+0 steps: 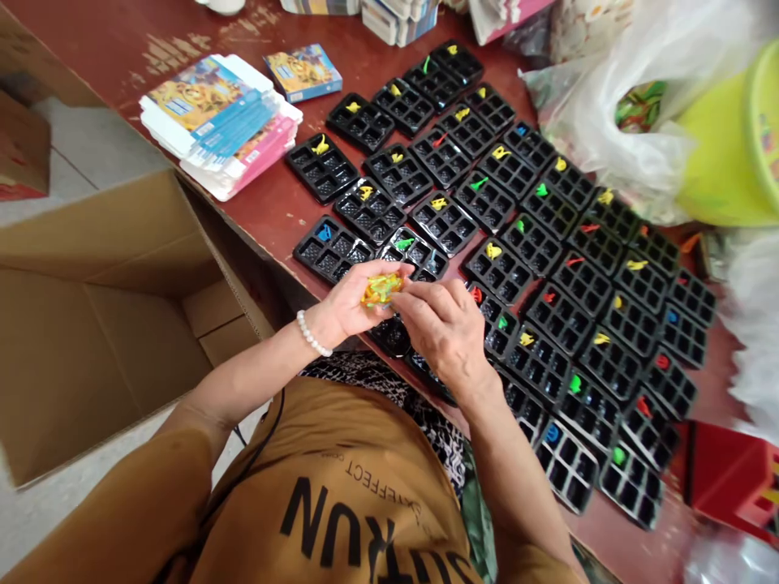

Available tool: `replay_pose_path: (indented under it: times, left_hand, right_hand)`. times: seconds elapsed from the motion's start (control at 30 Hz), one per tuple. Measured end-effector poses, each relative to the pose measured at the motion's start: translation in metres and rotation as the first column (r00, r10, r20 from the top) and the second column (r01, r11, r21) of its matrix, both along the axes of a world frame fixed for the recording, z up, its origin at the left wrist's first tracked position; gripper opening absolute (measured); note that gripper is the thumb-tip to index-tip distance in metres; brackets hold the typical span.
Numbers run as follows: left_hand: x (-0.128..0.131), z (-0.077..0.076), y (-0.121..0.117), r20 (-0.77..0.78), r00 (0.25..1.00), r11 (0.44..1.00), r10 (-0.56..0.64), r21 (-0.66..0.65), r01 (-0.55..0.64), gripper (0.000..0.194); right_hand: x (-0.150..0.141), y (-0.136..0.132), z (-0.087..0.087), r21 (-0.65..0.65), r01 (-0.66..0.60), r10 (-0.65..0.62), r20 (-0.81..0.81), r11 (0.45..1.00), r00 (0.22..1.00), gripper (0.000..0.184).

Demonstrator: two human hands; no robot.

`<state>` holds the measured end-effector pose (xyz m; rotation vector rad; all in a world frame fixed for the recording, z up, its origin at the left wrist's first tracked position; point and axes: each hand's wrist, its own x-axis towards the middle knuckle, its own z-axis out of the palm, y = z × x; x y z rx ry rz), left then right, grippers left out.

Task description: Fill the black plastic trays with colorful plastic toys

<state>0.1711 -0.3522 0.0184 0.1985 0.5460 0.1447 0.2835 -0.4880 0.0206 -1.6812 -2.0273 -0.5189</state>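
Note:
My left hand [344,307] is cupped around a small bunch of yellow, orange and green plastic toys [381,289], just above the table's near edge. My right hand [443,323] is right beside it, fingers pinched at the bunch. Under and beyond both hands lie several black plastic trays [499,272] with square compartments, set in rows across the dark red table [273,207]. Most trays hold one small coloured toy piece. A white bead bracelet sits on my left wrist.
A stack of flat printed cartons [219,122] lies at the table's far left, with one small printed box [303,71] behind it. An open cardboard box [103,324] stands on the floor at left. Plastic bags [614,105] and a yellow-green basin [730,138] sit at right; a red stool [730,478] is lower right.

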Motion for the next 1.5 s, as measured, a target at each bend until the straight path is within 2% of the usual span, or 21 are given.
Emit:
replay_pose_path:
  times: [0.13, 0.23, 0.3, 0.43, 0.5, 0.57, 0.7, 0.83, 0.97, 1.1, 1.17, 1.23, 1.3, 1.37, 1.43, 1.5]
  left_hand:
    - [-0.008, 0.002, 0.015, 0.016, 0.998, 0.998, 0.064, 0.011, -0.064, 0.034]
    - [-0.022, 0.004, 0.037, 0.010, 0.985, 0.981, 0.173, 0.084, -0.173, 0.028]
    - [-0.035, 0.004, 0.055, 0.007, 0.965, 0.954, 0.263, 0.149, -0.261, 0.023]
    - [-0.062, 0.005, 0.082, -0.001, 0.924, 0.902, 0.383, 0.219, -0.374, 0.021]
    - [-0.069, 0.005, 0.087, -0.018, 0.924, 0.903, 0.381, 0.223, -0.368, 0.020]
    - [-0.069, 0.003, 0.085, -0.027, 0.933, 0.910, 0.360, 0.230, -0.345, 0.016]
    - [-0.054, -0.003, 0.070, -0.019, 0.960, 0.934, 0.279, 0.240, -0.266, 0.014]
    - [-0.039, -0.009, 0.063, 0.000, 0.978, 0.951, 0.210, 0.234, -0.204, 0.011]
    - [-0.037, -0.008, 0.074, 0.058, 0.982, 0.959, 0.178, 0.211, -0.187, 0.013]
    - [-0.039, -0.003, 0.097, 0.081, 0.979, 0.964, 0.185, 0.179, -0.197, 0.023]
    - [-0.042, -0.001, 0.109, 0.040, 0.970, 0.953, 0.239, 0.180, -0.242, 0.024]
    - [-0.046, 0.000, 0.120, -0.002, 0.951, 0.933, 0.310, 0.195, -0.304, 0.021]
    - [-0.050, 0.000, 0.127, -0.022, 0.935, 0.918, 0.353, 0.203, -0.342, 0.019]
    - [-0.054, 0.000, 0.132, -0.026, 0.933, 0.918, 0.359, 0.190, -0.348, 0.019]
    - [-0.056, -0.001, 0.133, -0.019, 0.934, 0.923, 0.356, 0.167, -0.348, 0.017]
    - [-0.055, -0.003, 0.133, -0.004, 0.936, 0.926, 0.352, 0.149, -0.347, 0.016]
  right_hand:
    - [0.002, 0.019, 0.009, 0.040, -0.125, 0.127, -0.060, 0.991, 0.990, 0.020]
    - [0.005, 0.043, 0.010, 0.053, -0.064, 0.072, -0.166, 0.997, 0.983, 0.013]
    - [0.011, 0.061, 0.002, 0.010, -0.001, 0.002, -0.145, 1.000, 0.989, 0.014]
    - [0.021, 0.087, -0.021, -0.159, 0.063, -0.059, 0.033, 0.985, 0.998, 0.022]
    - [0.021, 0.093, -0.027, -0.197, 0.058, -0.048, 0.053, 0.979, 0.997, 0.023]
    - [0.017, 0.095, -0.026, -0.183, 0.029, -0.034, -0.021, 0.983, 0.999, 0.023]
    - [0.001, 0.099, -0.011, -0.124, -0.039, 0.015, -0.190, 0.991, 0.982, 0.032]
    - [-0.005, 0.108, 0.000, -0.188, -0.125, 0.083, -0.218, 0.974, 0.973, 0.033]
    - [0.006, 0.124, 0.003, -0.161, -0.161, 0.108, -0.295, 0.974, 0.949, 0.024]
    - [0.025, 0.152, 0.007, -0.086, -0.263, 0.219, -0.348, 0.961, 0.912, 0.028]
    - [0.036, 0.172, 0.006, -0.035, -0.231, 0.204, -0.356, 0.972, 0.912, 0.031]
    - [0.049, 0.194, 0.001, -0.013, -0.109, 0.098, -0.333, 0.994, 0.938, 0.031]
    - [0.059, 0.216, -0.006, -0.062, 0.018, -0.035, -0.278, 0.998, 0.960, 0.028]
    - [0.065, 0.232, -0.013, -0.150, 0.094, -0.126, -0.223, 0.984, 0.967, 0.024]
    - [0.063, 0.238, -0.016, -0.182, 0.113, -0.154, -0.228, 0.977, 0.961, 0.023]
    - [0.053, 0.234, -0.012, -0.147, 0.072, -0.111, -0.281, 0.987, 0.953, 0.025]
